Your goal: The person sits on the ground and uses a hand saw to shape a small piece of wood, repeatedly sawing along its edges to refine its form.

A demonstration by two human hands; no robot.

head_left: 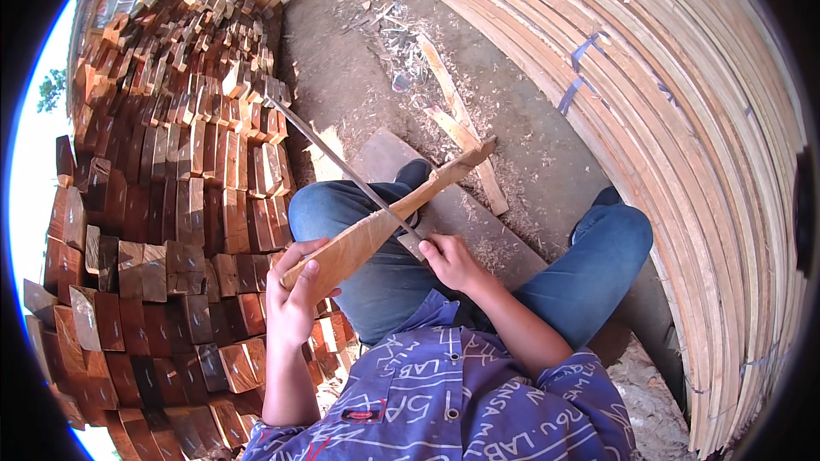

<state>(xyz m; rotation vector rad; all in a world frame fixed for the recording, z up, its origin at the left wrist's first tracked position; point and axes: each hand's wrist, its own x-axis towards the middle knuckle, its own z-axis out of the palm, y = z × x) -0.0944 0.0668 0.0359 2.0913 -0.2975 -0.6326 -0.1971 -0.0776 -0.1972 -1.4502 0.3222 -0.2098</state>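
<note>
My left hand (295, 294) grips the wide end of a curved, shaped piece of pale wood (348, 249). Its narrower far end slants up to the right, over my lap. In my right hand (453, 263) is the near end of a long, thin metal file (329, 152). The file crosses the wood near its middle, slanting away to the upper left, and seems to rest on the wood's edge. My fingers partly hide the file's near end.
Stacked wooden blocks (154, 205) rise along my left. Long bundled planks (683, 162) curve along the right. Ahead, wood offcuts (457, 107) and shavings lie on the ground beside a flat board (384, 152). My bent knees (589, 265) flank the work.
</note>
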